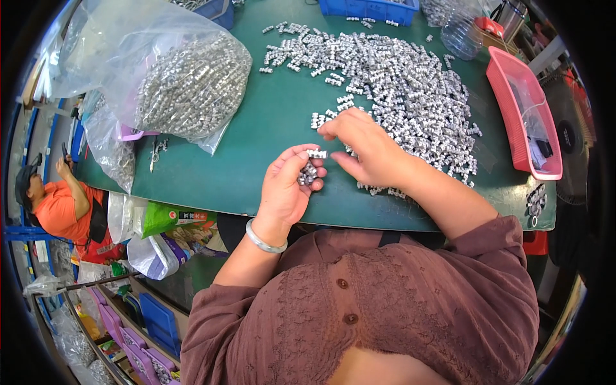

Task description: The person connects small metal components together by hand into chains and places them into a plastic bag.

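Note:
My left hand is closed around a few small ridged silver metal pieces. One more such metal piece sticks out between its thumb and fingertips. Just to the right, my right hand is held over the near-left edge of a big heap of the same metal pieces. Its thumb and fingers are apart, and I see nothing between them. The heap lies loose on the green tabletop.
A clear plastic bag full of silver parts sits at the left. Blue bins stand along the far edge. At the right are a pink basket and a clear plastic jar. Another person in orange is off to the left.

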Demonstrator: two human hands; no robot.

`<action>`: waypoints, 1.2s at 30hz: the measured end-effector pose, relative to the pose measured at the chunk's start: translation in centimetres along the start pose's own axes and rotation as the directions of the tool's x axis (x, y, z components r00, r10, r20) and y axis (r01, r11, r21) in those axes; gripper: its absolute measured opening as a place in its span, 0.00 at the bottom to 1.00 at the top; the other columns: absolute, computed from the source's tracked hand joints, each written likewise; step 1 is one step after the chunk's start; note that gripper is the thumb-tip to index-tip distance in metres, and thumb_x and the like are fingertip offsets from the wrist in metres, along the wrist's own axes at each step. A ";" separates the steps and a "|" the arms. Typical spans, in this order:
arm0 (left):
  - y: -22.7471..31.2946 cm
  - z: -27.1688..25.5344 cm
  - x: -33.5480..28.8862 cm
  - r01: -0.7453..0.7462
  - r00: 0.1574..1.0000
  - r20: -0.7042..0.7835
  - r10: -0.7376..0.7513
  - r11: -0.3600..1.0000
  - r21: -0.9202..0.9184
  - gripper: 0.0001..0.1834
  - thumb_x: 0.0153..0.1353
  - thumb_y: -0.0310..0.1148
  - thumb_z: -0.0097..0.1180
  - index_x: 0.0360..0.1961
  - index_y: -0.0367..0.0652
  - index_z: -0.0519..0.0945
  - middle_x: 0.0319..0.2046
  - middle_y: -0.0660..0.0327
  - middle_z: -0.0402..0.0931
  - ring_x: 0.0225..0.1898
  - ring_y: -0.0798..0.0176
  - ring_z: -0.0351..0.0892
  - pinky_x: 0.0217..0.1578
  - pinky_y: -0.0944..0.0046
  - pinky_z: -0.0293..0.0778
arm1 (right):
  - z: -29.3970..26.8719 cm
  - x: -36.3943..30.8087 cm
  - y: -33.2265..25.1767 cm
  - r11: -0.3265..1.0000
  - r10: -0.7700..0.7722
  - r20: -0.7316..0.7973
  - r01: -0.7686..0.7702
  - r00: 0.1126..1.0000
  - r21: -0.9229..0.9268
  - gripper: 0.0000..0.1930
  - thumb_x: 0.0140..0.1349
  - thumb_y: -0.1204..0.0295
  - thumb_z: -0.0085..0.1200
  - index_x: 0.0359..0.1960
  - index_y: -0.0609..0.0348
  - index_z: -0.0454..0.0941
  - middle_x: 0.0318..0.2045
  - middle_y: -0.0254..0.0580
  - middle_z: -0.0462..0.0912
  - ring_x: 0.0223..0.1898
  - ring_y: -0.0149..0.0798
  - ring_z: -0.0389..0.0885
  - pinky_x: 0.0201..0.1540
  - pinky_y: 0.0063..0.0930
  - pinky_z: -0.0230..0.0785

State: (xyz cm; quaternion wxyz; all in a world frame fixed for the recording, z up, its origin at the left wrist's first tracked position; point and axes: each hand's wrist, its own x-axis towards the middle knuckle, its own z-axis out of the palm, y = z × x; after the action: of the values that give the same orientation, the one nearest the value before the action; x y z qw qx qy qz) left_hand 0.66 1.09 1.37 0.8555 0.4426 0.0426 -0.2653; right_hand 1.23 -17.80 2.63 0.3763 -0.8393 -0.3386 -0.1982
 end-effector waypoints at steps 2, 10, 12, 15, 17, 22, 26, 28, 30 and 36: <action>0.2 -0.4 0.0 0.007 1.000 0.027 -0.006 0.999 -0.034 0.10 0.62 0.31 0.45 0.40 0.37 0.72 0.30 0.59 0.72 0.29 0.66 0.71 0.25 0.71 0.67 | 0.0 -0.4 0.5 0.976 0.054 0.006 -0.051 0.999 -0.213 0.18 0.43 0.75 0.59 0.39 0.60 0.72 0.33 0.42 0.72 0.40 0.46 0.69 0.43 0.37 0.61; 0.4 -0.7 0.0 0.068 0.996 0.074 -0.057 0.986 -0.154 0.09 0.61 0.30 0.45 0.40 0.37 0.72 0.30 0.59 0.70 0.29 0.66 0.69 0.25 0.71 0.67 | 0.1 -0.8 0.6 0.831 0.269 0.076 -0.191 0.960 -0.523 0.10 0.48 0.68 0.57 0.28 0.60 0.77 0.35 0.42 0.72 0.43 0.44 0.67 0.45 0.37 0.59; 0.3 -1.1 0.0 0.075 0.992 0.108 -0.057 0.981 -0.177 0.09 0.61 0.31 0.45 0.39 0.38 0.72 0.31 0.59 0.71 0.30 0.64 0.70 0.25 0.71 0.67 | 0.1 -0.7 0.5 0.837 0.271 0.063 -0.202 0.961 -0.508 0.10 0.48 0.68 0.57 0.28 0.61 0.77 0.35 0.42 0.72 0.43 0.44 0.67 0.46 0.37 0.59; 0.4 -1.1 -0.1 0.071 0.995 0.090 -0.053 0.976 -0.206 0.09 0.60 0.31 0.45 0.38 0.39 0.73 0.33 0.58 0.73 0.33 0.62 0.73 0.26 0.69 0.70 | 0.4 -0.8 0.6 0.836 0.274 0.026 -0.225 0.961 -0.500 0.10 0.47 0.68 0.57 0.28 0.61 0.77 0.35 0.42 0.72 0.43 0.44 0.67 0.46 0.37 0.59; 0.5 -0.7 -0.1 0.083 0.995 0.069 -0.069 0.973 -0.214 0.09 0.61 0.32 0.45 0.37 0.39 0.74 0.32 0.58 0.74 0.33 0.62 0.74 0.26 0.69 0.71 | 0.5 -0.8 0.6 0.829 0.274 0.001 -0.235 0.962 -0.507 0.10 0.47 0.68 0.57 0.28 0.61 0.77 0.36 0.42 0.72 0.44 0.44 0.67 0.46 0.38 0.59; 0.2 -0.8 0.0 0.084 0.996 0.027 -0.080 0.979 -0.184 0.08 0.62 0.34 0.48 0.36 0.42 0.74 0.32 0.59 0.75 0.33 0.62 0.76 0.27 0.68 0.72 | 0.7 -0.5 0.5 0.857 0.309 0.004 -0.277 0.951 -0.435 0.08 0.46 0.71 0.55 0.28 0.61 0.76 0.37 0.43 0.73 0.44 0.45 0.67 0.46 0.39 0.59; 0.3 -0.8 0.1 0.083 0.996 0.028 -0.081 0.992 -0.097 0.05 0.60 0.32 0.51 0.35 0.43 0.75 0.30 0.61 0.75 0.31 0.64 0.76 0.26 0.69 0.71 | 1.0 -0.3 0.3 0.858 0.325 0.049 -0.273 0.944 -0.434 0.06 0.47 0.74 0.53 0.28 0.59 0.76 0.35 0.41 0.74 0.43 0.45 0.68 0.45 0.38 0.58; 0.3 -0.7 0.1 0.088 0.996 0.026 -0.086 0.992 -0.093 0.04 0.60 0.30 0.52 0.35 0.43 0.75 0.29 0.62 0.75 0.30 0.65 0.76 0.25 0.70 0.71 | 1.1 -0.4 0.3 0.875 0.322 0.062 -0.272 0.945 -0.400 0.06 0.47 0.76 0.51 0.29 0.58 0.76 0.32 0.39 0.74 0.42 0.44 0.68 0.44 0.38 0.58; 0.1 -0.6 0.2 0.083 0.997 0.009 -0.082 0.993 -0.080 0.04 0.59 0.30 0.53 0.34 0.43 0.75 0.28 0.62 0.75 0.29 0.66 0.76 0.25 0.70 0.70 | 1.2 -0.5 0.5 0.870 0.300 0.042 -0.255 0.953 -0.422 0.05 0.48 0.75 0.51 0.28 0.57 0.76 0.31 0.38 0.74 0.41 0.44 0.68 0.44 0.37 0.58; 0.1 -0.5 0.2 0.076 0.997 -0.005 -0.076 0.996 -0.048 0.04 0.59 0.30 0.53 0.34 0.43 0.75 0.28 0.62 0.75 0.29 0.66 0.75 0.25 0.70 0.70 | 1.1 -0.5 0.4 0.874 0.270 0.068 -0.214 0.961 -0.436 0.04 0.49 0.73 0.52 0.27 0.57 0.78 0.31 0.38 0.74 0.41 0.43 0.68 0.45 0.36 0.58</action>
State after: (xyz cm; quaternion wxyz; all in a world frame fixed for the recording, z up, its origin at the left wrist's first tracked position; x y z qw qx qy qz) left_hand 0.93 1.46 1.03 0.8549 0.4211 0.0687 -0.2951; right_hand 1.24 -17.39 1.46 0.1840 -0.9476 -0.2027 -0.1646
